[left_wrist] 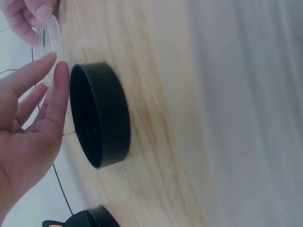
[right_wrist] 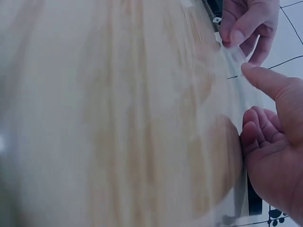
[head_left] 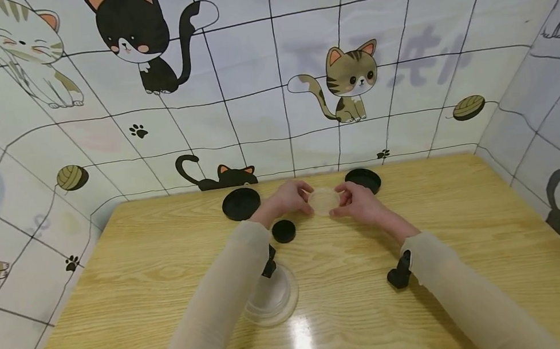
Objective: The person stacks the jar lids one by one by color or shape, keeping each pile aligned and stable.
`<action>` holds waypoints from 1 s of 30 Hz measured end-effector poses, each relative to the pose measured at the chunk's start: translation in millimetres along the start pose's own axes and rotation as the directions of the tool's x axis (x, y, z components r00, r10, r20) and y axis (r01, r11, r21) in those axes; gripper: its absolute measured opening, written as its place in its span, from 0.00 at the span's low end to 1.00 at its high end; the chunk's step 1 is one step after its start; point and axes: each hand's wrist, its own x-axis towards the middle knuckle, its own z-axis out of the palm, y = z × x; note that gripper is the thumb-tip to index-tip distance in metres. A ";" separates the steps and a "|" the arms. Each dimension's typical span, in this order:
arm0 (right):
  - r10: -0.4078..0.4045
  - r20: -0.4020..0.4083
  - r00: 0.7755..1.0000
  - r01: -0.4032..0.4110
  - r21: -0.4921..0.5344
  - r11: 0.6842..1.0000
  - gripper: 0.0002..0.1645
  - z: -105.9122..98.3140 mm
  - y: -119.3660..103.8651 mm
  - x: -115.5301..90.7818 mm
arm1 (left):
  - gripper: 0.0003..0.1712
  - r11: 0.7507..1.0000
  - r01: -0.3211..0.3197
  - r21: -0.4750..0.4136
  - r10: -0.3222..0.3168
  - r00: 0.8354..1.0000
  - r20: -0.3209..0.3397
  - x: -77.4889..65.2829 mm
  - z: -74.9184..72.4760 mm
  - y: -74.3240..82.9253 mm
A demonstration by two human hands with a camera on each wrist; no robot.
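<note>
From my end, the desk [head_left: 358, 315] fills most of the lower view. My left hand [head_left: 289, 198] and right hand [head_left: 362, 203] are both clamped by their fingertips on opposite edges of the disc. Under my left forearm lies the clear lid [head_left: 277, 297]; the left black lid [head_left: 240, 204] and right black lid [head_left: 370, 179] sit at the far edge. The disc [head_left: 324, 201] is held squarely between the hands — round, no long axis, neither hand nearer; whether it touches wood, I can't tell. Smallest — the black cap [head_left: 283, 231], just below my left hand.
</note>
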 end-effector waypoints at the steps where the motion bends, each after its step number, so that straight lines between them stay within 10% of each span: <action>1: -0.009 -0.004 1.000 0.009 0.010 1.000 0.39 -0.9 0.8 -0.7 | 0.31 1.000 -0.004 0.002 0.004 1.000 -0.001 -1.3 -0.4 1.2; 12: -0.044 -0.003 0.999 0.044 0.083 0.996 0.38 -11.5 -18.7 -21.0 | 0.34 0.995 -0.102 -0.023 0.102 0.994 0.026 -36.6 -11.0 13.2; 30: -0.207 0.073 0.976 0.200 0.096 0.975 0.35 15.5 -68.3 -45.7 | 0.31 0.979 -0.142 -0.148 0.120 0.982 -0.149 -122.4 -16.4 -9.1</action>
